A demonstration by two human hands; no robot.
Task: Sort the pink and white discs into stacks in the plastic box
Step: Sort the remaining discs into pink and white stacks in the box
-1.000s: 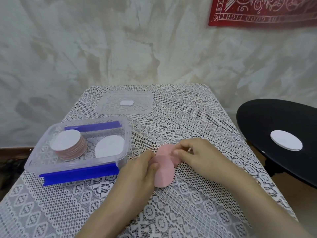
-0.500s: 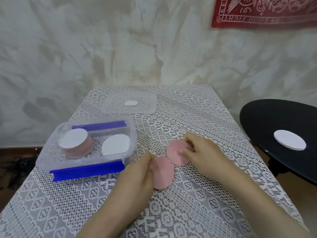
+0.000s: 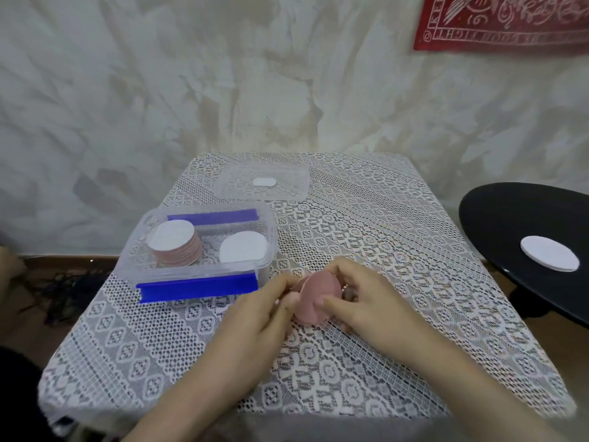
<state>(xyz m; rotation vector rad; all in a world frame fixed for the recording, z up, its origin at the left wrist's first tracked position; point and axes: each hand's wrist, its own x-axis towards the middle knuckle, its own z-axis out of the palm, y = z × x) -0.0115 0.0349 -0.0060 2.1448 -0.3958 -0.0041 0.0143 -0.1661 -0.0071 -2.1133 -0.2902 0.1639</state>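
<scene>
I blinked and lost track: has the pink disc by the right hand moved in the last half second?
Yes. The pink disc has shifted left, nearer the plastic box, and is pinched between left hand and right hand.

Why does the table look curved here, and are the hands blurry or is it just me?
Head view: the wide-angle lens bows the table at its far edge and corners. The left hand and right hand, both gripping the pink discs, are softly motion-blurred, and the plastic box looks sharper. Light is soft and even, with faint shadows and no strong glare.
</scene>
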